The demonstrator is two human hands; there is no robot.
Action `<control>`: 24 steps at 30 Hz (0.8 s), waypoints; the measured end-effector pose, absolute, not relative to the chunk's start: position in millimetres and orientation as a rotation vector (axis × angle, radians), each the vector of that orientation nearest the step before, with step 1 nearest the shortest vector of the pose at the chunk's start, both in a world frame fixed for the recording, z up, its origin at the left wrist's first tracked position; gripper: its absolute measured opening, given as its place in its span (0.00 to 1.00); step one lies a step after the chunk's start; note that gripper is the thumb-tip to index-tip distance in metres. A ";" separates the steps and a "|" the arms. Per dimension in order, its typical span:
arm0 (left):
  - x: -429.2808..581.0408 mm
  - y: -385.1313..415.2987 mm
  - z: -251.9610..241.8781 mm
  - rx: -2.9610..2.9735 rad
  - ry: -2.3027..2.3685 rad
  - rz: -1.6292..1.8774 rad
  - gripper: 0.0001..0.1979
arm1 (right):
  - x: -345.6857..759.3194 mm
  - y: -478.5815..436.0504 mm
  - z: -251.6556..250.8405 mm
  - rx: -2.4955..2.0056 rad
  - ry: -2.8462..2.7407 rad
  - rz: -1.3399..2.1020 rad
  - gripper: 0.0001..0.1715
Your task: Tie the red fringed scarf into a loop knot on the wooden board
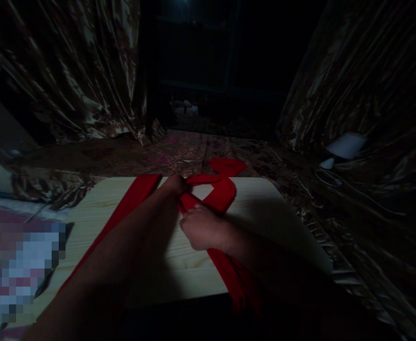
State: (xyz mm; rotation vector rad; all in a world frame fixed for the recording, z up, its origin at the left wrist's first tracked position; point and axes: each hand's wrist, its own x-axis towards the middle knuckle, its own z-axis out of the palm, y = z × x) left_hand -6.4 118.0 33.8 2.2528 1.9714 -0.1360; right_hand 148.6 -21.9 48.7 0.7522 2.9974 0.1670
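A long red scarf (225, 199) lies across the pale wooden table, bent into a loop near the far edge. My left hand (175, 184) is closed on the left side of this loop; its fingertips are mostly hidden. Closer to me, my right hand (201, 228) grips the scarf at the loop's lower side, fingers curled round it. From under the right wrist a length of red cloth runs toward the near table edge, where it looks stringy. Another red strip (142, 189) stretches diagonally along the left, partly behind my left forearm.
The wooden table (268, 222) has rounded corners. Beyond its far edge, a red cloth piece (227, 165) rests on a patterned cover (172, 151). A small white lamp (346, 144) with a cord stands at the right. Patterned curtains (97, 71) hang on both sides; the room is dim.
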 end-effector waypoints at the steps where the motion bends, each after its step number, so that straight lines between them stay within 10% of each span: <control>1: -5.7 117.5 33.6 2.241 1.980 -0.134 0.22 | 151.8 -18.3 51.3 0.761 3.044 0.108 0.11; 7: 4.8 108.2 28.2 2.265 2.119 0.422 0.40 | 183.1 43.6 63.1 1.827 3.020 0.136 0.14; 11: 16.8 103.8 32.2 2.491 1.835 0.718 0.22 | 199.1 77.6 58.7 1.761 2.842 0.025 0.16; 24: 23.0 122.7 29.2 2.421 1.920 0.103 0.23 | 211.4 115.2 43.2 1.941 2.673 0.149 0.23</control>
